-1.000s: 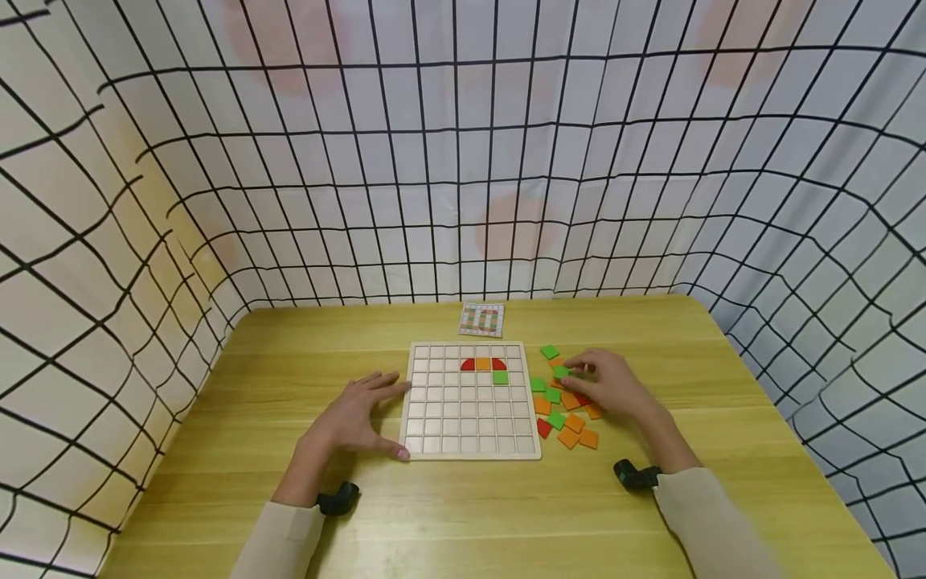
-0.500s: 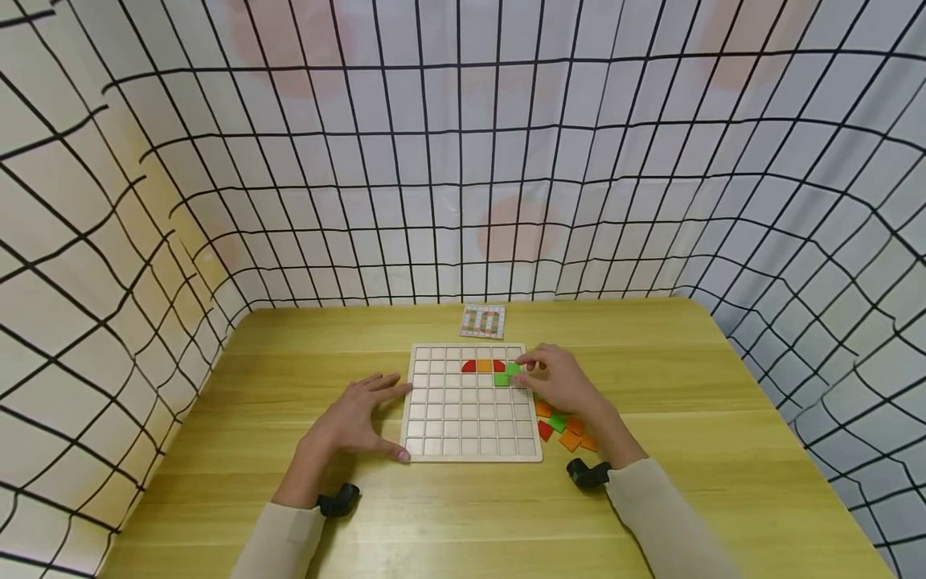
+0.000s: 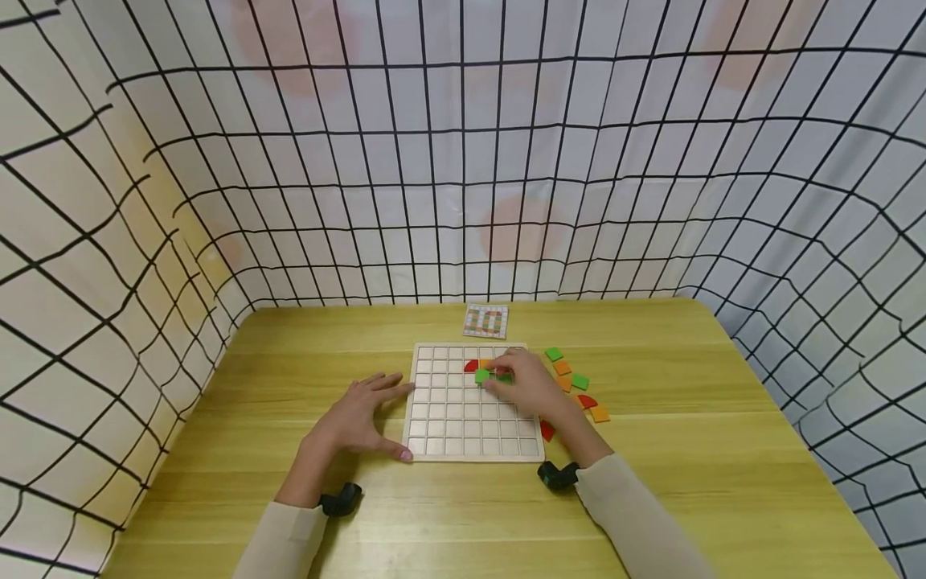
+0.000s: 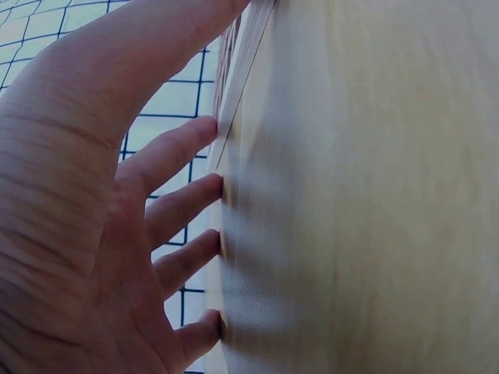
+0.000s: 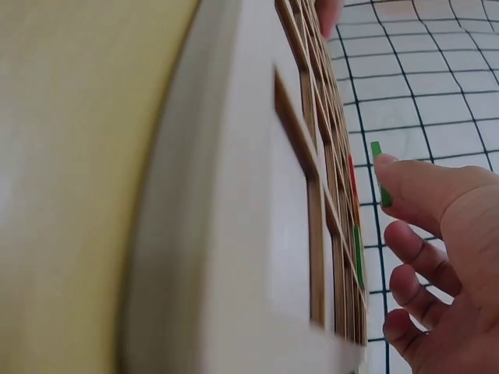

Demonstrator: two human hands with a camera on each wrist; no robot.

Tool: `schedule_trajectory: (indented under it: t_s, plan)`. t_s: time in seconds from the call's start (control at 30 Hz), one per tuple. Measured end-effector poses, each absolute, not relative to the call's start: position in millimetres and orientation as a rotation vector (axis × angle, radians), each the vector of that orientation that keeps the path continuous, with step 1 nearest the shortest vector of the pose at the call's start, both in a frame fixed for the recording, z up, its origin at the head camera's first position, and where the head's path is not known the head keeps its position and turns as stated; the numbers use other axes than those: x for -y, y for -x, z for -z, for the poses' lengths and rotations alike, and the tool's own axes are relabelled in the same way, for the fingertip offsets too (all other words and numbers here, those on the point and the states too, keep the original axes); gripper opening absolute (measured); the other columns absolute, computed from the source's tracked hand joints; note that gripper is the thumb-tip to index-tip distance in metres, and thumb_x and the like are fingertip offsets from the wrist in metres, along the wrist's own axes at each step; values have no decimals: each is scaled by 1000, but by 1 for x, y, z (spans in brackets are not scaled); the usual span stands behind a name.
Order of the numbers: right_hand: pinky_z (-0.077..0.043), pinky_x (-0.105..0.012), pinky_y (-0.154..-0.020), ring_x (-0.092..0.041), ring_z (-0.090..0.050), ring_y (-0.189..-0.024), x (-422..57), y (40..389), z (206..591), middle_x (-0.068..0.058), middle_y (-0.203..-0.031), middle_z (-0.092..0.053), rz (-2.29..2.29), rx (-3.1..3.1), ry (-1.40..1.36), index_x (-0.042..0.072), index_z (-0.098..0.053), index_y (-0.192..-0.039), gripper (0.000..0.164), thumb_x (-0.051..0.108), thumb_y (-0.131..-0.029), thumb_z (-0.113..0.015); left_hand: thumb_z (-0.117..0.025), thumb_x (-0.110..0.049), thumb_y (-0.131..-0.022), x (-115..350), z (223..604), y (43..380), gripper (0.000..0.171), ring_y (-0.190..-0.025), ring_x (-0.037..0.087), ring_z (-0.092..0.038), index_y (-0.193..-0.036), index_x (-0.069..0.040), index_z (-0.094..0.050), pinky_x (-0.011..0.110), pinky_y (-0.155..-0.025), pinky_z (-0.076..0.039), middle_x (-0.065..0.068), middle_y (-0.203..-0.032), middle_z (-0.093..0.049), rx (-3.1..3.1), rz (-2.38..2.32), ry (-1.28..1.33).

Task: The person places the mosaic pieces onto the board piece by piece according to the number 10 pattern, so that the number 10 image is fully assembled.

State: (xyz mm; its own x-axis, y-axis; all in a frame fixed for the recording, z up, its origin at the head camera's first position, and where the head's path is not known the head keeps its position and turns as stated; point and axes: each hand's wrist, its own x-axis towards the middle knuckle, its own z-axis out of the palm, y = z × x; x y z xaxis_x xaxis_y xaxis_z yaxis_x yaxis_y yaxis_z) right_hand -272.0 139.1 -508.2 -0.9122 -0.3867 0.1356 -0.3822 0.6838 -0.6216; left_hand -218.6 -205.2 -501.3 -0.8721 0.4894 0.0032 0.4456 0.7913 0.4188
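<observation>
A pale wooden grid board (image 3: 448,430) lies on the table. My left hand (image 3: 354,418) rests at its left side with fingers spread, index finger and thumb touching the edge; in the left wrist view the other fingertips (image 4: 210,187) meet the tabletop. Over the upper part of the grid, my right hand (image 3: 531,390) pinches a green square tile (image 3: 481,375). The right wrist view has this green tile (image 5: 386,196) held apart from the board. A red rounded tile (image 3: 472,366) sits in a cell; the orange, red and green tiles beside it are partly covered by my right hand.
Loose green square tiles (image 3: 580,382), orange square tiles (image 3: 600,413) and a red rounded tile (image 3: 587,400) lie right of the board, some hidden by my right arm. A small patterned card (image 3: 485,322) lies behind the board. Black-lined white cloth (image 3: 405,201) surrounds the table.
My right hand has picked up a green tile from the loose pile and carried it left over the board, below the orange tile. My left hand stays in place.
</observation>
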Motion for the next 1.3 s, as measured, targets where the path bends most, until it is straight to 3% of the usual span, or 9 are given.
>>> schedule_trajectory:
  t_s: [0.33,1.3]
  plan:
    - [-44,-33,-75,-17,-51,-89,-122,274,507,6,-89,-60,996,-2871,650,18,-78,-117,29,35,-94,-77,-85,-79,-57,205,502,220,116,-155,42,-27,-155,-29,-49,72,-123,-18,9,-166,-37,-2870,-631,-741]
    - [-38,-32,-71,-18,-47,-83,-116,274,508,4,-85,-58,1000,-2887,654,16,-79,-118,29,32,-94,-78,-84,-80,-57,206,501,221,116,-155,42,-28,-155,-28,-49,72,-122,-20,9,-166,-38,-2867,-616,-744]
